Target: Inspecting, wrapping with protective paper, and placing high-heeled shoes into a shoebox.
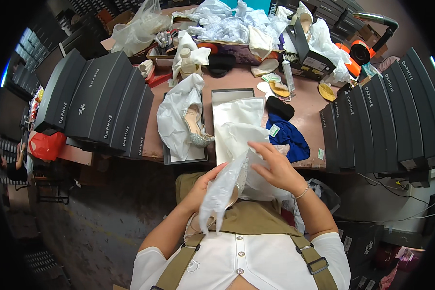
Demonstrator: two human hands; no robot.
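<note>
My left hand (pixel 202 187) grips a sparkly silver shoe (pixel 242 178) partly covered by a translucent white plastic bag (pixel 220 187); most of its fingers are behind the bag. My right hand (pixel 277 168) is beside the shoe's upper end, palm toward it, fingers stretched out and apart. White tissue paper (pixel 241 135) spills from an open shoe box (pixel 233 93) and reaches under both hands. In a second open box (pixel 205 154) to its left, a matching glittery shoe (pixel 194 126) lies on its side on white tissue (pixel 173 116).
Dark shoe boxes line up at the left (pixel 99 101) and right (pixel 386 116) of the pink table (pixel 307 116). A blue cloth (pixel 292 140) and black pad (pixel 279 107) lie right of the boxes. A bottle (pixel 185 64) and heaped crumpled tissue (pixel 237 24) stand behind.
</note>
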